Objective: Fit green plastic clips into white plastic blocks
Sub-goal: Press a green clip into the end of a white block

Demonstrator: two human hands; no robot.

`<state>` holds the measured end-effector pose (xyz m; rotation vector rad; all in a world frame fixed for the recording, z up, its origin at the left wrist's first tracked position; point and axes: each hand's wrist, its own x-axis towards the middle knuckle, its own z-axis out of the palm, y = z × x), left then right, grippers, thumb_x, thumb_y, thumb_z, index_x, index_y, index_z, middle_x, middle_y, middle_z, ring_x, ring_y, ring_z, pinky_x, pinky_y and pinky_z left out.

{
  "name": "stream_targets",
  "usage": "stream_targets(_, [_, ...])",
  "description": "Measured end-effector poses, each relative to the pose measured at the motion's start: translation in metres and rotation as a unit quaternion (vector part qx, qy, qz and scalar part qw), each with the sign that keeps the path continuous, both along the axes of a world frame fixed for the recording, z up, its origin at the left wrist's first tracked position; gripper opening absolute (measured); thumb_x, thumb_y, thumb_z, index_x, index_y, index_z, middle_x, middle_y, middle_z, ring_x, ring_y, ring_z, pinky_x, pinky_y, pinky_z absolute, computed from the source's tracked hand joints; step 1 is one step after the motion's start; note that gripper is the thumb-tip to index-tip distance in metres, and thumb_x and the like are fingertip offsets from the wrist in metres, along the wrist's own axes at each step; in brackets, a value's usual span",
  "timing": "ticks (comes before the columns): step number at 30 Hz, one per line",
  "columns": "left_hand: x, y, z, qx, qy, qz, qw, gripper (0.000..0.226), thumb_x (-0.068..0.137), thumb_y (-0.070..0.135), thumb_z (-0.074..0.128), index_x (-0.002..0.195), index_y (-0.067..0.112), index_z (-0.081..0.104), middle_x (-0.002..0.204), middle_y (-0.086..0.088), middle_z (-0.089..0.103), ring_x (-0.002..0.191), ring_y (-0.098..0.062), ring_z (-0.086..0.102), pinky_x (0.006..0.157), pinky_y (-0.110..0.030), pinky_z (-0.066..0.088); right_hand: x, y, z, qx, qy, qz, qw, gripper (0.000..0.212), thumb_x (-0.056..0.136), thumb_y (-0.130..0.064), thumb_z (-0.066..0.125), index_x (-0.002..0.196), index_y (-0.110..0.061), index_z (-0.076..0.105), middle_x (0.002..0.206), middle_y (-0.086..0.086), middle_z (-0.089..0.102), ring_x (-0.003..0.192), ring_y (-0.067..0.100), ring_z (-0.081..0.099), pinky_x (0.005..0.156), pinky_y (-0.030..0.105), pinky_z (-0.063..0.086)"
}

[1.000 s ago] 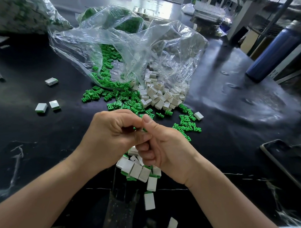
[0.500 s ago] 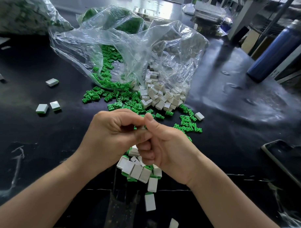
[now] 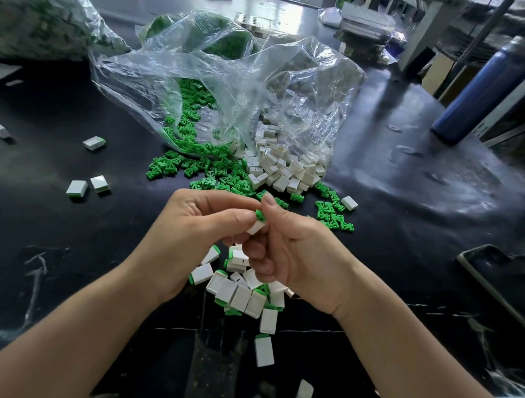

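Left hand [image 3: 195, 226] and right hand [image 3: 292, 250] together pinch a white block [image 3: 256, 227] with a green clip [image 3: 260, 215] in its end, above a black table [image 3: 388, 233]

Glossy black worktable [image 3: 403, 221], daylight glare

Table: we worked over a glossy black top [image 3: 403, 233] with pale scuff marks on its near left.
Clear bag: we saw it [image 3: 289, 89] crumpled at the far middle, its mouth open toward the near side.
Second bag: it [image 3: 38, 21] bulged at the far left corner.
Blue bottle: we noted it [image 3: 479, 93] at the far right.
Phone: a dark one [image 3: 505, 275] lay flat at the right edge, partly cut off.
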<state>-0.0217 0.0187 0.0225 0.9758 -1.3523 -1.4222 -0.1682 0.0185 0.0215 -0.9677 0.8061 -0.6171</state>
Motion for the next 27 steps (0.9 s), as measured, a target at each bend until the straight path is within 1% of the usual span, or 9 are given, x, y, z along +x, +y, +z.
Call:
stream_targets(5, [0.000,0.001,0.003,0.005,-0.019,0.013,1.000,0.023,0.066,0.013,0.058,0.081,0.011,0.076,0.076,-0.030,0.064,0.069,-0.035,0.056,0.074,-0.055,0.047,0.001,0.001,-0.001,-0.041,0.040,-0.011,0.998,0.045,0.074,-0.056,0.039,0.074,-0.016,0.060,0.067,0.000,0.045,0.050,0.007,0.035,0.050,0.020,0.028])
stream_targets(8, [-0.002,0.001,0.002,-0.001,-0.018,0.029,0.999,0.021,0.063,0.012,0.058,0.073,0.015,0.076,0.078,-0.026,0.065,0.069,-0.031,0.055,0.066,-0.043,0.046,0.001,0.003,-0.001,-0.080,0.064,-0.022,0.995,0.046,0.074,-0.055,0.040,0.073,-0.013,0.059,0.060,-0.005,0.045,0.049,0.006,0.037,0.048,0.018,0.031])
stream_targets(11, [0.000,-0.001,0.001,0.009,0.001,0.020,1.000,0.019,0.061,0.011,0.060,0.066,0.019,0.076,0.090,-0.005,0.072,0.072,-0.019,0.065,0.065,-0.032,0.051,-0.002,0.001,-0.003,-0.126,0.097,-0.026,0.987,0.058,0.078,-0.050,0.038,0.093,0.003,0.055,0.061,-0.006,0.044,0.052,0.006,0.038,0.049,0.015,0.033])
stream_targets(13, [0.000,0.000,0.002,0.012,0.028,-0.031,0.999,0.021,0.066,0.007,0.058,0.073,0.013,0.077,0.084,-0.017,0.072,0.067,-0.031,0.068,0.063,-0.033,0.056,-0.003,0.000,-0.002,-0.160,0.118,-0.024,0.980,0.065,0.081,-0.049,0.036,0.112,0.005,0.056,0.065,-0.005,0.042,0.057,0.007,0.036,0.052,0.015,0.033])
stream_targets(15, [0.000,0.001,0.005,0.005,0.047,-0.056,0.997,0.023,0.070,0.002,0.056,0.077,0.010,0.077,0.075,-0.029,0.067,0.063,-0.040,0.066,0.061,-0.029,0.056,-0.002,0.001,-0.001,-0.189,0.131,-0.025,0.973,0.058,0.083,-0.049,0.035,0.121,-0.013,0.059,0.066,-0.007,0.042,0.061,0.007,0.035,0.054,0.015,0.033])
stream_targets(17, [0.000,0.002,0.005,-0.003,0.052,-0.048,0.997,0.024,0.069,0.001,0.056,0.076,0.012,0.077,0.074,-0.029,0.067,0.063,-0.041,0.067,0.059,-0.027,0.056,-0.001,0.003,-0.002,-0.206,0.148,-0.039,0.967,0.046,0.089,-0.045,0.033,0.118,-0.021,0.061,0.061,-0.017,0.047,0.059,0.001,0.039,0.054,0.012,0.033])
stream_targets(20, [-0.004,0.003,0.004,-0.009,0.052,-0.022,0.998,0.024,0.062,-0.004,0.065,0.072,0.013,0.077,0.073,-0.026,0.068,0.060,-0.034,0.068,0.056,-0.024,0.055,0.001,0.005,-0.006,-0.203,0.162,-0.067,0.963,0.038,0.099,-0.030,0.032,0.119,-0.013,0.059,0.056,-0.028,0.054,0.056,-0.009,0.050,0.054,0.007,0.037])
stream_targets(24, [-0.010,0.006,0.003,-0.004,0.077,0.018,0.997,0.021,0.060,0.007,0.058,0.069,0.012,0.076,0.068,-0.018,0.070,0.055,-0.026,0.068,0.052,-0.022,0.054,0.006,0.007,-0.011,-0.226,0.191,-0.093,0.951,0.035,0.099,-0.028,0.033,0.116,-0.012,0.059,0.056,-0.032,0.053,0.058,-0.014,0.051,0.055,0.003,0.036])
stream_targets(27, [-0.012,0.007,0.002,-0.010,0.072,0.028,0.997,0.024,0.066,-0.003,0.058,0.071,0.011,0.076,0.069,-0.014,0.072,0.055,-0.024,0.068,0.051,-0.021,0.053,0.006,0.006,-0.012,-0.220,0.193,-0.108,0.950,0.033,0.099,-0.030,0.034,0.112,-0.015,0.060,0.056,-0.032,0.053,0.057,-0.014,0.050,0.055,0.004,0.034])
